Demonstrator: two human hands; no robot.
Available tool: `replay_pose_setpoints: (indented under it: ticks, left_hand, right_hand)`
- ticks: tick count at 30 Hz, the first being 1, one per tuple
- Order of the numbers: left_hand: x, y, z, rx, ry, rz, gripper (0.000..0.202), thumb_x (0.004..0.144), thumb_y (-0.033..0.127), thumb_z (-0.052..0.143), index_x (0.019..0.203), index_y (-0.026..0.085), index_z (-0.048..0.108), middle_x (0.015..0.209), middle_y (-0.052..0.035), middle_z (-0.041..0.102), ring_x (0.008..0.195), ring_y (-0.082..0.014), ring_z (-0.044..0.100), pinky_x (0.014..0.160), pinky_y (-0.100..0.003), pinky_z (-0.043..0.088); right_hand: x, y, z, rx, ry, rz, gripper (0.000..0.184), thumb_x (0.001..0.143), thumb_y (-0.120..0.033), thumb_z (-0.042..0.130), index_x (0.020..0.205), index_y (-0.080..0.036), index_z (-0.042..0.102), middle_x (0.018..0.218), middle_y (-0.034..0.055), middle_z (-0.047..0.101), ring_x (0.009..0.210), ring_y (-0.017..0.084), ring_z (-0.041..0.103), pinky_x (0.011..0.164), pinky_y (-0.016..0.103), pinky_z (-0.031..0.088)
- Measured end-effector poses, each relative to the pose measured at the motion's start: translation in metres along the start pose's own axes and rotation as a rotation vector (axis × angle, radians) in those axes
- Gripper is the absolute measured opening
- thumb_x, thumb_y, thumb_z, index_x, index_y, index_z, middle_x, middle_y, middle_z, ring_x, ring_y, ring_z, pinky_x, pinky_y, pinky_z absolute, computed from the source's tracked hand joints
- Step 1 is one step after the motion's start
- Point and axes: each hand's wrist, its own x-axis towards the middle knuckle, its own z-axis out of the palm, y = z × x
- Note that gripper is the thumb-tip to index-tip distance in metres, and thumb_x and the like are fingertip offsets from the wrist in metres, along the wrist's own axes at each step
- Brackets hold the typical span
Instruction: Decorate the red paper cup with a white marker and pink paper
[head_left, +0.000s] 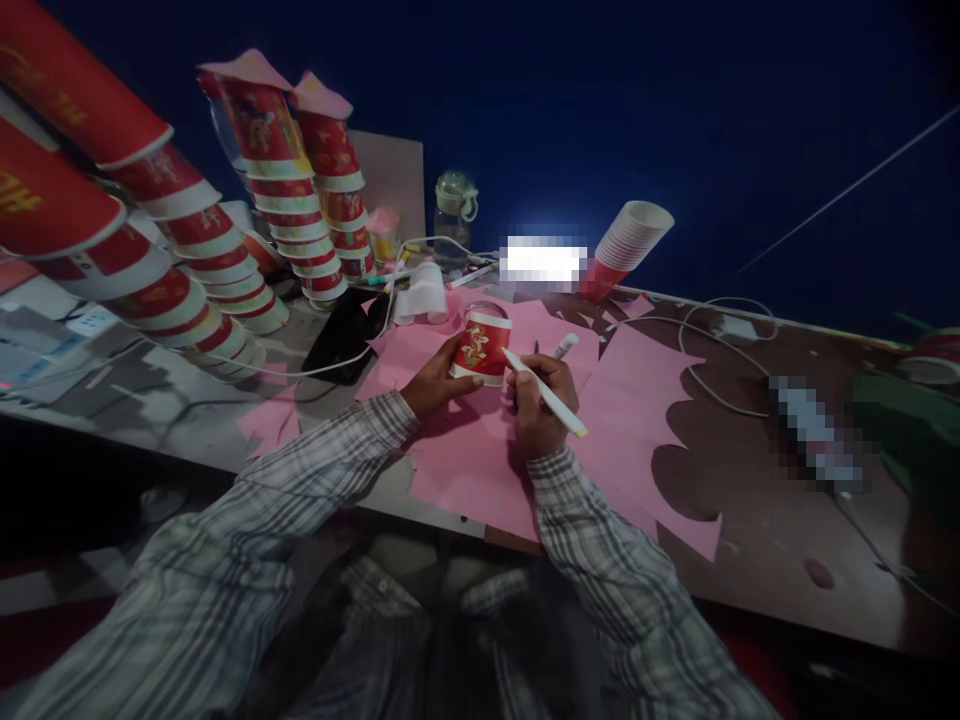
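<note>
A red and white paper cup (486, 347) with a gold design stands on the pink paper (465, 480) in front of me. My left hand (435, 380) is closed around its left side, the thumb along the lower rim. Between the fingers of my right hand (541, 400) is a white marker (553, 402) with a yellow end. Its tip points at the cup's right side; whether it touches cannot be made out. Just beyond my right hand lies a white marker cap or second pen (566, 346), partly hidden.
Tall stacks of red cups (289, 200) rise on the left, some with pink cone tops. A black tablet (346, 335) lies before them. At the back are a bottle (454, 215) and leaning nested cups (634, 240). A white cable (690, 370) loops at right over the brown table (750, 520).
</note>
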Motion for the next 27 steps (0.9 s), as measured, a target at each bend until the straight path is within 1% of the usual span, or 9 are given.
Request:
replay_pose_setpoints:
  ticks: [3, 16, 22, 27]
  left_hand:
    - [-0.0002, -0.0001, -0.0001, -0.002, -0.002, 0.012, 0.081, 0.064, 0.033, 0.087, 0.136, 0.022, 0.05, 0.131, -0.0111, 0.061, 0.121, -0.03, 0.058, 0.106, -0.046, 0.043]
    - [-0.0004, -0.0006, 0.0003, 0.008, -0.005, 0.001, 0.082, 0.064, 0.031, 0.085, 0.136, 0.019, 0.048, 0.13, -0.0129, 0.061, 0.119, -0.0309, 0.059, 0.106, -0.048, 0.043]
    - [0.001, 0.0, 0.0002, 0.0, 0.006, 0.015, 0.078, 0.065, 0.034, 0.085, 0.134, 0.02, 0.052, 0.129, -0.0114, 0.063, 0.121, -0.0314, 0.057, 0.107, -0.047, 0.042]
    - [0.0014, -0.0009, 0.0003, -0.018, 0.013, 0.012, 0.075, 0.065, 0.032, 0.084, 0.133, 0.021, 0.054, 0.128, -0.0105, 0.064, 0.12, -0.0296, 0.059, 0.105, -0.046, 0.043]
  right_hand:
    - [0.0001, 0.0015, -0.0002, 0.006, 0.04, 0.005, 0.027, 0.091, -0.046, 0.058, 0.099, -0.02, 0.062, 0.08, 0.0015, 0.067, 0.068, 0.015, 0.064, 0.062, 0.031, 0.056]
    - [0.001, -0.0022, 0.0004, 0.046, 0.042, 0.047, 0.026, 0.09, -0.044, 0.059, 0.097, -0.02, 0.064, 0.078, 0.0018, 0.067, 0.07, 0.015, 0.065, 0.063, 0.031, 0.056]
    - [0.001, -0.0026, -0.0002, 0.013, 0.065, 0.053, 0.026, 0.09, -0.045, 0.057, 0.095, -0.02, 0.064, 0.081, 0.0025, 0.068, 0.068, 0.015, 0.064, 0.061, 0.031, 0.055]
    - [0.0021, -0.0052, -0.0004, -0.001, 0.053, 0.039, 0.025, 0.09, -0.044, 0.057, 0.094, -0.02, 0.064, 0.078, 0.0018, 0.068, 0.066, 0.015, 0.064, 0.062, 0.031, 0.056]
